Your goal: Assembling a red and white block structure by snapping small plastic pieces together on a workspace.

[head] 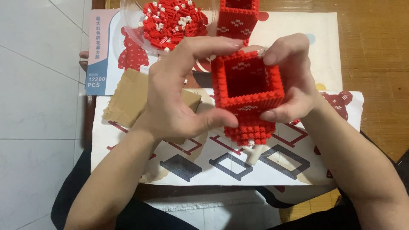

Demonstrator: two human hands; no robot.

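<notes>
Tabletop (375, 51): wooden, bearing a printed instruction sheet (238, 164).
Brick box (249, 91): red, hollow, square, open top facing the camera; held above the sheet between both hands.
Left hand (179, 91): fingers curled against the box's left wall.
Right hand (294, 81): gripping its right wall.
Bowl (128, 21): clear, holding loose red bricks, beyond the hands.

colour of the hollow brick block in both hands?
Red, with small white patterned patches; the hollow brick block shows in the head view.
</notes>
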